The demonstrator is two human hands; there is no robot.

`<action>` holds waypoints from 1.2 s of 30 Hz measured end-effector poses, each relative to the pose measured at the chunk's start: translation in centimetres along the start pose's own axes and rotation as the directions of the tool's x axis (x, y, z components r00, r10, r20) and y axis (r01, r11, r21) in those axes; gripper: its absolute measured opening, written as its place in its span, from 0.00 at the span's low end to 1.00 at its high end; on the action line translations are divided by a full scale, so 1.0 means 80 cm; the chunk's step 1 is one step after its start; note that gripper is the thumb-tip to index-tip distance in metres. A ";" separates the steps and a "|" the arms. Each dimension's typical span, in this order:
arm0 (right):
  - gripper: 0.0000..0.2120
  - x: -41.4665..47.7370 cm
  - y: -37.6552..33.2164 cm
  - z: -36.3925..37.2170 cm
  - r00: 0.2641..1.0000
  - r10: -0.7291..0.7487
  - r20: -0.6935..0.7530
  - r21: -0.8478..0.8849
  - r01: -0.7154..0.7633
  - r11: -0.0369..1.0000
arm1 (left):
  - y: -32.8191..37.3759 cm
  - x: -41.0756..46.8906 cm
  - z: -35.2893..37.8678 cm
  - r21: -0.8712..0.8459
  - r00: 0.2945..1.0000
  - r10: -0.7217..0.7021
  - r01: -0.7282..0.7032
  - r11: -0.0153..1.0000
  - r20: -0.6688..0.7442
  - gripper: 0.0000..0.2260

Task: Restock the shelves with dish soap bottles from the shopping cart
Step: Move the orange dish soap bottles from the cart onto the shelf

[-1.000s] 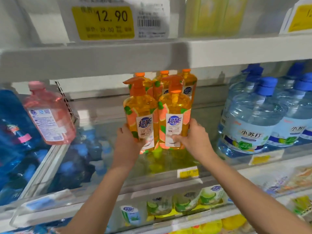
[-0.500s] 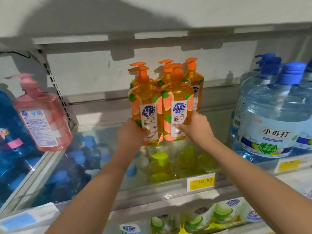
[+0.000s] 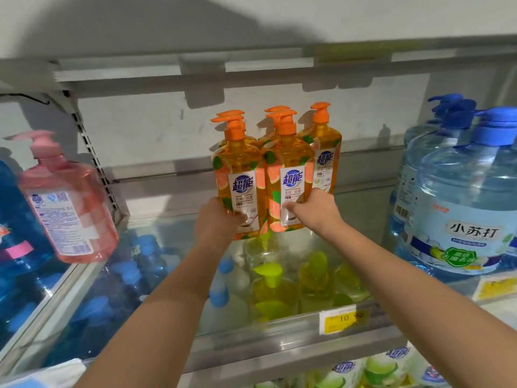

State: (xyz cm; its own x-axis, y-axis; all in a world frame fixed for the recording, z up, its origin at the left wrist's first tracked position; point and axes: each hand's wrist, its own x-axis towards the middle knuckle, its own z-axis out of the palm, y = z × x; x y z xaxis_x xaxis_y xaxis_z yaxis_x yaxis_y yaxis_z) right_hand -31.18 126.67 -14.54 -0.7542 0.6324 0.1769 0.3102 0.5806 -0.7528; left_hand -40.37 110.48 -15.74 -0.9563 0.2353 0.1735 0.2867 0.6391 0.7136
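Grip at base: left hand (image 3: 216, 223) holds left bottle (image 3: 237, 169), right hand (image 3: 316, 212) right bottle (image 3: 291, 163).

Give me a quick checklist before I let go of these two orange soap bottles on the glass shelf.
1. Left hand grips the left orange bottle: ok.
2. Right hand grips the right orange bottle: ok.
3. Both held bottles upright, labels facing out: ok.
4. Their bases resting on the glass shelf: cannot tell.
5. Back-row bottles standing upright behind them: ok.
6. Open gaps to the pink bottle and the blue-capped jugs: ok.
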 end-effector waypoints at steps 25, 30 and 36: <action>0.09 -0.186 -0.075 -0.039 0.958 -0.060 0.282 0.065 0.043 0.997 | -0.002 -0.169 -0.141 -0.199 0.984 -0.073 0.106 0.974 0.165 0.04; 0.08 -0.268 -0.123 -0.060 0.936 -0.099 0.337 0.136 0.055 0.989 | -0.018 -0.251 -0.218 -0.095 0.979 -0.152 0.166 0.981 0.139 0.09; 0.07 -0.375 -0.149 -0.062 0.842 -0.130 0.524 0.179 0.041 0.983 | -0.032 -0.377 -0.292 -0.103 0.895 -0.417 0.435 0.895 0.157 0.09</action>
State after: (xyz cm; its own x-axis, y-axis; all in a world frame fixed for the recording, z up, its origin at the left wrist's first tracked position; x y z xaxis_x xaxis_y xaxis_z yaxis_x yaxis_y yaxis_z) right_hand -9.36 103.31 -7.72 -0.9785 0.1876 -0.0852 0.1704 0.5042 -0.8466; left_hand -13.61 84.64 -6.94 -0.9668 0.0588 -0.2485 -0.1650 0.5989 0.7837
